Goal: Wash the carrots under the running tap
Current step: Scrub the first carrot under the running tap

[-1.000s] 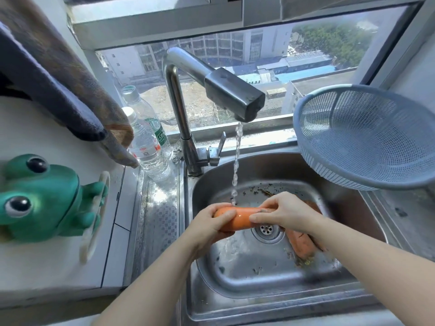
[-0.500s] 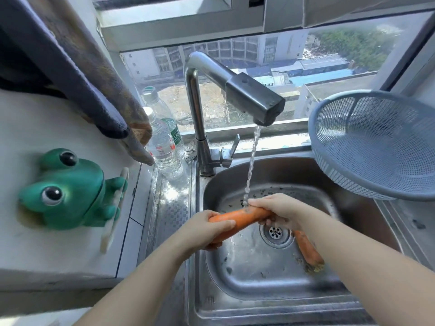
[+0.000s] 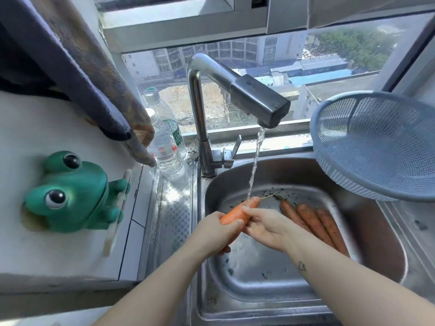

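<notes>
The carrot (image 3: pixel 240 211) is held over the sink (image 3: pixel 381 231), its thin tip tilted up and away so that the stream (image 3: pixel 254 165) from the tap (image 3: pixel 259 102) lands on that end. It looks stiff and fairly light, and its wet skin is probably slippery. The thick end therefore seems the safest place to grip, leaving the taper free for rubbing. The left hand (image 3: pixel 216 234) has its fingers (image 3: pixel 235 223) curled round that thick end. The right hand (image 3: pixel 266 228) closes its fingers (image 3: pixel 253 211) on the middle, just below where the water strikes. On the basin floor to the right lie three soil-darkened carrots (image 3: pixel 313 222) side by side and touching, with dark specks of dirt beyond their tips. A blue mesh colander (image 3: pixel 376 147) rests tilted on the sink's right rim, and no carrot shows in it. Two plastic bottles (image 3: pixel 164 147) stand on the steel drainer left of the tap, and a green frog figure (image 3: pixel 70 191) sits on the white desk beyond.
</notes>
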Demonstrator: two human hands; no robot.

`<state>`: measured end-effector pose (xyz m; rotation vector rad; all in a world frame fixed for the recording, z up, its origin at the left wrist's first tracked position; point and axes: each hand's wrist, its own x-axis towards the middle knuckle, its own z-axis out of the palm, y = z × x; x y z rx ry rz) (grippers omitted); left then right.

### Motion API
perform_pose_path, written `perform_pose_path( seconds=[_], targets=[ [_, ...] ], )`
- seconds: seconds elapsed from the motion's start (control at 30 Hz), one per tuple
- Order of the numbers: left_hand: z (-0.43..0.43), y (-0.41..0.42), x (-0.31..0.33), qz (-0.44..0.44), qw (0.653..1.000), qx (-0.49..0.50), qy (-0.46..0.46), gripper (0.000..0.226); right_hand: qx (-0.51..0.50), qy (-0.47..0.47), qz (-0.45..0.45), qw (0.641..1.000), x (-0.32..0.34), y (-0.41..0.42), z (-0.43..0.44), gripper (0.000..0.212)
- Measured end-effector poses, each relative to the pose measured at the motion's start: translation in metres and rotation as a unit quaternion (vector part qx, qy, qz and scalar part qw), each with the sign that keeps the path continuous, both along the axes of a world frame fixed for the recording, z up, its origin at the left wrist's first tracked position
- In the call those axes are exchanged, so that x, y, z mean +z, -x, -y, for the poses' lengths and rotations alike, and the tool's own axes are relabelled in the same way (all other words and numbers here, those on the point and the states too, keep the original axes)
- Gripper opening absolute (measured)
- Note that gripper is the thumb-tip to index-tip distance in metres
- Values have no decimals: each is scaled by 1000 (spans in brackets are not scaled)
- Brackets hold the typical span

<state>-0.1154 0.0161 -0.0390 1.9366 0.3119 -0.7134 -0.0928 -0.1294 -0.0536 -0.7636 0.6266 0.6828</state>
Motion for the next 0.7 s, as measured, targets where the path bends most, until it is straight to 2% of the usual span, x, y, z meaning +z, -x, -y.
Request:
perform_pose_path(
  seconds=[0.07, 0.2, 0.3, 0.43, 0.53, 0.7],
  targets=[
    [0, 0, 2, -3, 1000, -1, 9, 41, 10, -9, 3, 1000, 1, 0, 6, 19],
    [2, 1, 0, 2, 1000, -15, 11, 30, -29, 51, -15, 998, -4, 0, -4, 18],
    [1, 3, -1, 11, 1000, -29, -1, 34, -26, 93, -2, 995, -3, 1, -8, 14],
    [1, 7, 1, 10, 1000, -19, -1, 34, 21, 73, 12, 997, 0, -2, 2, 17],
    [4, 9, 4, 24, 999, -29, -26, 34, -2, 91, -5, 996, -3, -5, 0, 25],
    [4, 12, 7, 35, 997, -34, -54, 35, -16, 128, 3, 992, -3, -3, -15, 22]
  ],
)
